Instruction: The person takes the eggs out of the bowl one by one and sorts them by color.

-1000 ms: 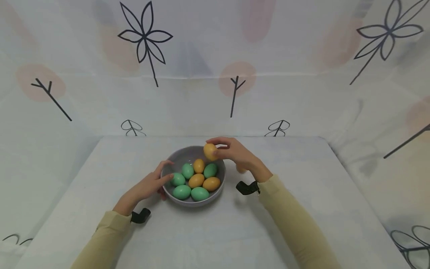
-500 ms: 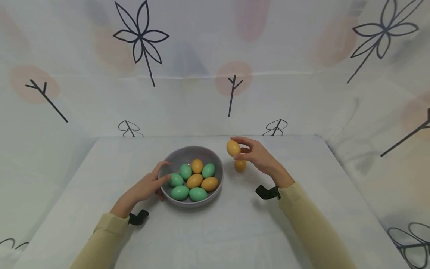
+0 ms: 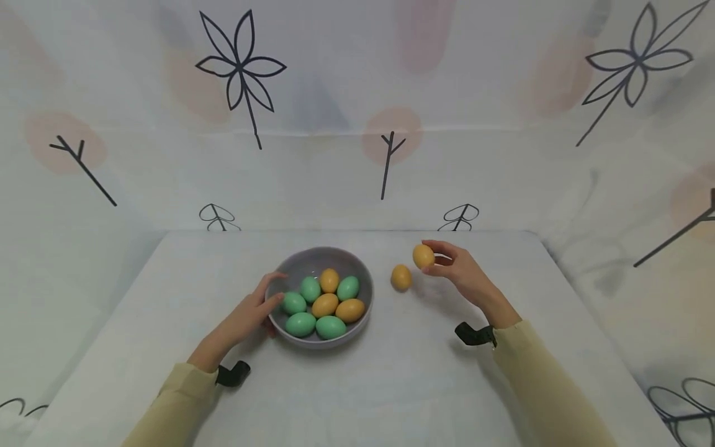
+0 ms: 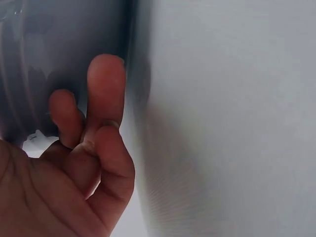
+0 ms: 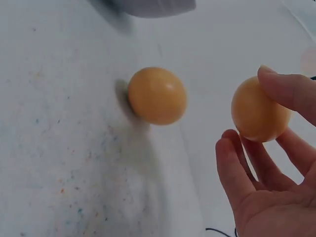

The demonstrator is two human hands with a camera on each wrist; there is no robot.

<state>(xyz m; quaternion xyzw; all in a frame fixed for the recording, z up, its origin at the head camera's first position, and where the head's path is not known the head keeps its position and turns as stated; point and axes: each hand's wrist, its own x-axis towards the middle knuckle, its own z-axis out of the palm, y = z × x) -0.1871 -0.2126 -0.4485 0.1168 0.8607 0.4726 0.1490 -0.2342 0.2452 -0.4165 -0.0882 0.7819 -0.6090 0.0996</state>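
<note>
A grey bowl (image 3: 298, 266) on the table holds several green eggs (image 3: 301, 325) and three orange eggs (image 3: 325, 305). My left hand (image 3: 242, 320) grips the bowl's left side, with thumb and index finger over the rim. In the left wrist view its other fingers (image 4: 106, 91) lie against the outer wall. Right of the bowl, my right hand (image 3: 463, 273) pinches an orange egg (image 5: 259, 111) between thumb and fingertips, raised above the table. A second orange egg (image 3: 401, 277) lies on the table between the bowl and that hand.
White cloth covers the table (image 3: 357, 397), and its far edge meets a patterned cloth backdrop (image 3: 313, 161). Dark wrist-worn pieces (image 3: 475, 335) sit at both cuffs. In the right wrist view, small coloured specks dot the cloth.
My right hand has carried the orange egg from above the bowl's right rim rightward, past the egg on the table, which now shows fully. The left hand has stayed on the bowl.
</note>
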